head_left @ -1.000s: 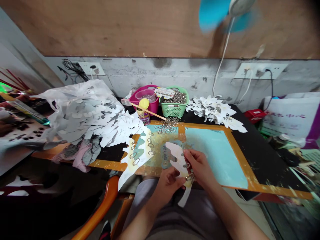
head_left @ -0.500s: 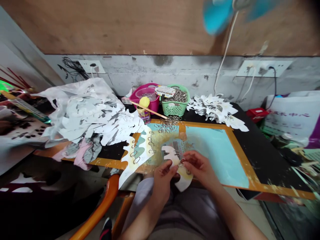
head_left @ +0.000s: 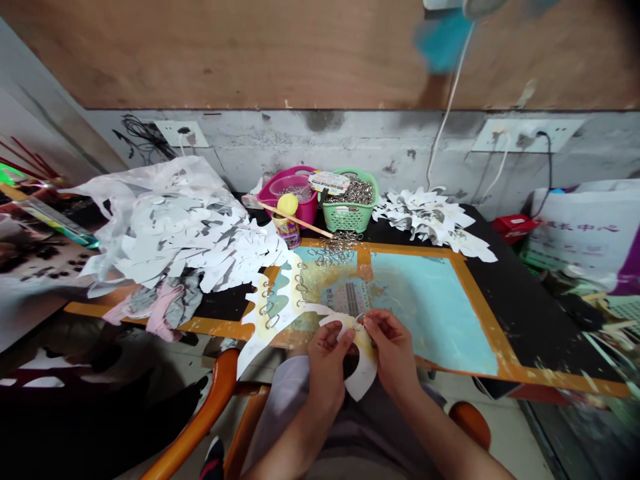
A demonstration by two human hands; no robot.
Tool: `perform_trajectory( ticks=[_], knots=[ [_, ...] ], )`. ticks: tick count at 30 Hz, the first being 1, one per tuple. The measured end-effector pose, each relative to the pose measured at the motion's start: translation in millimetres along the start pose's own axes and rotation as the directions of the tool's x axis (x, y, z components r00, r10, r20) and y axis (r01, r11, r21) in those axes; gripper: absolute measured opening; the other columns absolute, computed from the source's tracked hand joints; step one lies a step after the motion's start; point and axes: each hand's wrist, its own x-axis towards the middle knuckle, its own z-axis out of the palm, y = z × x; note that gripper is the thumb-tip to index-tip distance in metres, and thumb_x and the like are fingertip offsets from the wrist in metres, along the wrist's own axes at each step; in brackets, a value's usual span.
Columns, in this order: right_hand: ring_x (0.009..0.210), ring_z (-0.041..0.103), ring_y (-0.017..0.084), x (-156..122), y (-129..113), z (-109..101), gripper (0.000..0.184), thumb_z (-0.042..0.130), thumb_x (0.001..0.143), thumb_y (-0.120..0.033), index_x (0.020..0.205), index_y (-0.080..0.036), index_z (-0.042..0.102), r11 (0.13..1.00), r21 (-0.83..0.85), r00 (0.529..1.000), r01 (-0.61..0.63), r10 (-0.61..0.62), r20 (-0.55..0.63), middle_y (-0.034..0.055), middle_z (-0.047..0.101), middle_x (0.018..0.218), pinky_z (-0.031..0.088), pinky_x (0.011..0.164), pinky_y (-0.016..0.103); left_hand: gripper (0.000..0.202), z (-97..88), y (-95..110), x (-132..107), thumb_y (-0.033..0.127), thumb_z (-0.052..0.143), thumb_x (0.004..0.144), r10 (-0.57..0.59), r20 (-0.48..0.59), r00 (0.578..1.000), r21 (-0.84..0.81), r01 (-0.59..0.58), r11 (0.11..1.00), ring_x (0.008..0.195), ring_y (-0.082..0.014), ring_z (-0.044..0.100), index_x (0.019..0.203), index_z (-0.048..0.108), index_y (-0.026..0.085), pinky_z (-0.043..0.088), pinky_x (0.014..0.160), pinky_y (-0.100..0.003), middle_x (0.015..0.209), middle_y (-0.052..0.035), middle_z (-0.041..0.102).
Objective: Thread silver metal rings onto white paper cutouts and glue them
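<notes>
My left hand is closed on the edge of a white cutout with a toothed outline and yellowish smears, held over the table's front edge. Between the fingertips of my right hand is a metal ring, at the cutout's upper part; whether it is joined to the cutout I cannot tell. To the left lies another white cutout with several metal rings along it, partly over the table edge. A heap of loose rings lies at the back of the pale blue board.
A green basket full of metal pieces stands beside a pink basket. In front are a yellow-topped can and a wooden stick. White cutouts are piled left and right. A blue fan hangs above.
The held cutout has turned and dropped slightly, its other end now reaching toward the cutout on the left. My right hand has shifted a little left, still pinching a ring.
</notes>
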Motion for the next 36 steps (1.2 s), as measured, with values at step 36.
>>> perform_trajectory(
  ticks=[36],
  knots=[
    [0.087,0.051,0.025,45,-41,-47,0.015,0.056,0.093,-0.016,0.081,-0.019,0.064,0.044,-0.637,0.635,0.770,0.052,0.771,0.0071,0.064,0.087,0.037,0.077,0.037,0.035,3.4,25,10,0.016,0.059,0.087,0.212,0.831,0.515,0.540,-0.837,-0.086,0.116,-0.0295,0.055,0.122,0.054,0.018,0.041,0.100,-0.046,0.117,-0.0129,0.066]
  ],
)
